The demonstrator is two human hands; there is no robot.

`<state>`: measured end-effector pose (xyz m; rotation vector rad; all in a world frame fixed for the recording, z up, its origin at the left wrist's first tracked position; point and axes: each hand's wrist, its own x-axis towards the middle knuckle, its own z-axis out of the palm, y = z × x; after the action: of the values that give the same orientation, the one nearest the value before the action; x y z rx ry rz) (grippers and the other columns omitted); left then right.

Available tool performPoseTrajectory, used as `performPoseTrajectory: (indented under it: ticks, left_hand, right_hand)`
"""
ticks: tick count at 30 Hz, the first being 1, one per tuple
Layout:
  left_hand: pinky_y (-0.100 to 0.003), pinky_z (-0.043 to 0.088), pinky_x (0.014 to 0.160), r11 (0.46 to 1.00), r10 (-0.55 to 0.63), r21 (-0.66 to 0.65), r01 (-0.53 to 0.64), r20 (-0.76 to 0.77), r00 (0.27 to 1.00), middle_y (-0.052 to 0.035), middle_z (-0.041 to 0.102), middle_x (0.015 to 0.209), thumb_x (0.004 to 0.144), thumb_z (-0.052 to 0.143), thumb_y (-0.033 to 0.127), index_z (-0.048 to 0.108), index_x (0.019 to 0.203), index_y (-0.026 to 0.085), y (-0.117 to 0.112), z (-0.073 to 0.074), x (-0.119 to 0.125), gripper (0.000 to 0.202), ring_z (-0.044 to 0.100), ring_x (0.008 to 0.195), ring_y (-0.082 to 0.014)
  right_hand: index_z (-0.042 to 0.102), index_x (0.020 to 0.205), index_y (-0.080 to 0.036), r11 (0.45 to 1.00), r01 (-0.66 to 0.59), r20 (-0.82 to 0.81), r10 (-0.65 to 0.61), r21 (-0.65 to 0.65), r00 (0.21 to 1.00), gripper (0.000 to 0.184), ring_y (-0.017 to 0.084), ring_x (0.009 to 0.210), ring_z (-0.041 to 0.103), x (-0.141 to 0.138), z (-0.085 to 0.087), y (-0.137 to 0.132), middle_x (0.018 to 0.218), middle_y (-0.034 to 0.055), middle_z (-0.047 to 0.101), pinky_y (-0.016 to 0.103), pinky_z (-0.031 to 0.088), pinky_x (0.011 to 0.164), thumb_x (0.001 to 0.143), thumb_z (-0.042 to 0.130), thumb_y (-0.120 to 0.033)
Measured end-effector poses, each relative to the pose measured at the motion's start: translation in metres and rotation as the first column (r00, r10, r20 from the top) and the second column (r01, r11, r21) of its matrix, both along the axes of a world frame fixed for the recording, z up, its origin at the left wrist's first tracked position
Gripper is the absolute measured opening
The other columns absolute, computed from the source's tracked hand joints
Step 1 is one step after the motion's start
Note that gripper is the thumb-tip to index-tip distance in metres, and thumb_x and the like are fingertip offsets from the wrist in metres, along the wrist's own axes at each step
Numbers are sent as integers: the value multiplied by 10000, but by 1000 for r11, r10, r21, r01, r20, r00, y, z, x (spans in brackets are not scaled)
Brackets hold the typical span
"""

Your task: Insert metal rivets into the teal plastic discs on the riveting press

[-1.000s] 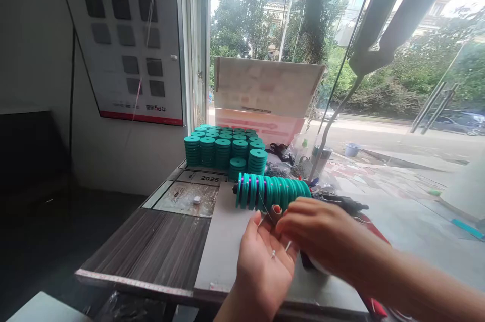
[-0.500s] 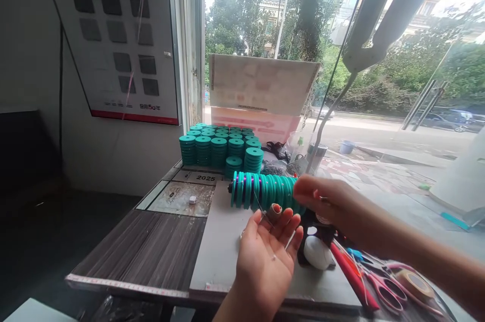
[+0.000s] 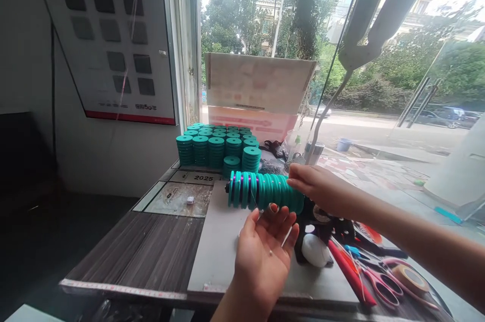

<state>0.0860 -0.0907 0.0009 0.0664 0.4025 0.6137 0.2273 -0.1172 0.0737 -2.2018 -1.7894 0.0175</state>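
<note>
Green foam winding spools [image 3: 261, 191] sit side by side in a row on a dark, horizontal spindle, with purple showing between some of them. Just in front of them, my left hand [image 3: 261, 259] is palm up, its fingers loosely curled and apart. A brown cover wraps the index fingertip, and a thin line runs from the spools towards it. My right hand [image 3: 306, 179] is closed at the right end of the row; whatever is inside it is hidden. Below lies a white ball-shaped thing [image 3: 316, 250], by dark parts of the winding device.
Stacked green spools [image 3: 215, 148] stand at the back of the table [image 3: 151, 256]. A white board [image 3: 212, 256] lies beneath my hands. Scissors [image 3: 386, 284], a red strip-like thing [image 3: 352, 274] and a tape roll [image 3: 411, 280] are at right. Window glass rises behind.
The whole view has shifted slightly. My right hand has risen a little and turned at the end of the spool row. My left hand stays palm up in front of the spools.
</note>
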Motion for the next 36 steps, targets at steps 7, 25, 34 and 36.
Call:
performPoseTrajectory:
  ticks: [7,25,34,36]
  left_hand:
    - [-340,477,776,1000,-4,9,4,2,1000,-134,636,840,830,449,230,591,781,74,2,0,0,216,619,851,-243]
    - [-328,457,734,997,-80,0,81,137,987,-135,645,791,883,338,325,583,767,86,-4,0,-6,362,625,794,-223]
    - [-337,450,758,999,-50,4,50,-7,999,-114,644,831,848,427,281,581,803,101,-3,1,2,242,621,808,-224]
    - [-346,447,789,999,-49,7,49,-16,999,-123,643,847,842,435,265,584,794,95,-1,0,2,232,616,843,-233]
  right_hand:
    - [420,709,-188,1000,6,75,-7,20,997,159,131,618,441,0,-3,1,670,4,510,225,298,545,851,394,-254]
    - [499,638,-180,768,-576,336,483,280,808,167,140,571,436,-58,-70,-44,622,8,543,275,351,571,745,454,-60]
    - [434,705,-198,980,-66,-62,79,188,995,208,128,593,462,-9,-5,-30,646,-6,512,245,352,543,872,336,-275]
    - [423,713,-199,997,-13,-110,22,79,994,205,136,617,464,6,4,-21,662,-5,502,254,359,563,864,315,-285]
